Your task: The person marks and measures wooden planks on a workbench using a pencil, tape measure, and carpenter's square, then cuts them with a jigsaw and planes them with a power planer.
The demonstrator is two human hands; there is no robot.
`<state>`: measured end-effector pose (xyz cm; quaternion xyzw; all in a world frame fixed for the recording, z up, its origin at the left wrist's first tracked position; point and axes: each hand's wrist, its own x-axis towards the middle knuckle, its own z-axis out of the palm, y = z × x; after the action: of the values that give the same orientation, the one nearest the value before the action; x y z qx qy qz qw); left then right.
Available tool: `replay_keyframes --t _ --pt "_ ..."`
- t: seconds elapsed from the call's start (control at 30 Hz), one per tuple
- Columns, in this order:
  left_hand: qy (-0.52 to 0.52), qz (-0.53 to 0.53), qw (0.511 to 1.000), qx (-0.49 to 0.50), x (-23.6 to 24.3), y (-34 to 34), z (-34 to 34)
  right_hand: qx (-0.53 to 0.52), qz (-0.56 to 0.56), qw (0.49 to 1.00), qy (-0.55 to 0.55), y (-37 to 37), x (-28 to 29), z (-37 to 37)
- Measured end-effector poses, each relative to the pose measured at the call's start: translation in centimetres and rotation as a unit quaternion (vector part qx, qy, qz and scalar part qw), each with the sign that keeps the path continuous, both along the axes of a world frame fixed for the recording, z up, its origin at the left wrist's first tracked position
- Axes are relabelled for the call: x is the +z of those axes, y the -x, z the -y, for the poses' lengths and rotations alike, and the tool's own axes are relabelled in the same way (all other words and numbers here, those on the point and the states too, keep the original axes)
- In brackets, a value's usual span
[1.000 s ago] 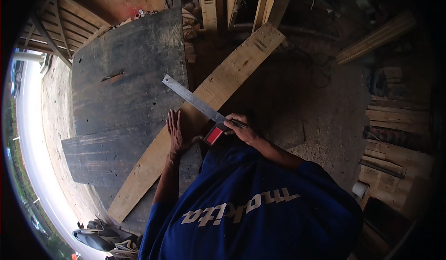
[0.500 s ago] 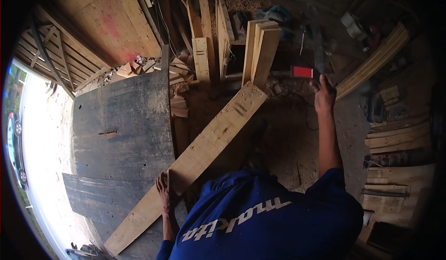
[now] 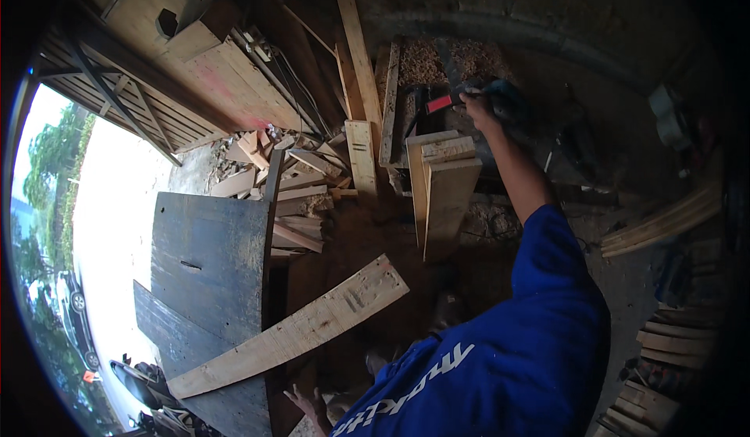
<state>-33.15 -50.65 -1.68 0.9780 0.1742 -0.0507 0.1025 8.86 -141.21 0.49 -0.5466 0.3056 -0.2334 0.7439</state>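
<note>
A long, pale wooden board (image 3: 301, 329) lies slantwise, its near-left part over a dark sheet, with short pencil-like marks by its far end. My left hand (image 3: 311, 407) is just below the board, fingers spread, holding nothing. My right hand (image 3: 478, 109) reaches out to the far bench, fingers closed around what looks like a try square (image 3: 440, 104) with a red stock. Its dark blade seems to point away over the wood shavings. Part of the square is hidden by dimness and by my hand.
Several boards (image 3: 453, 203) stand upright before the bench. Offcuts (image 3: 297, 191) are heaped beyond the dark sheet (image 3: 207, 242). Beside the square is a dark teal power tool (image 3: 506, 103). Stacked timber (image 3: 676, 343) lies at right; a motorbike (image 3: 144, 386) stands at lower left.
My left hand has let go of the board and dropped below it. My right hand has carried the square left and away, to the bench. The view has shifted.
</note>
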Motion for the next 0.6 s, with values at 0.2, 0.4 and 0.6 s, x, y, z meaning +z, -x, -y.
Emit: replay_keyframes --t 0.2,0.4,0.6 --pt "-0.063 -0.021 0.997 0.037 5.3 -0.9 7.7 0.142 -0.245 0.822 0.495 -2.1 -4.3 1.7" --pt "-0.102 -0.076 0.992 0.000 8.6 -9.6 12.4 0.175 -0.177 0.807 0.535 3.0 -6.7 3.6" --pt "-0.127 -0.158 0.977 -0.066 6.8 -20.0 17.0 0.006 -0.058 0.822 0.566 12.4 3.1 7.4"
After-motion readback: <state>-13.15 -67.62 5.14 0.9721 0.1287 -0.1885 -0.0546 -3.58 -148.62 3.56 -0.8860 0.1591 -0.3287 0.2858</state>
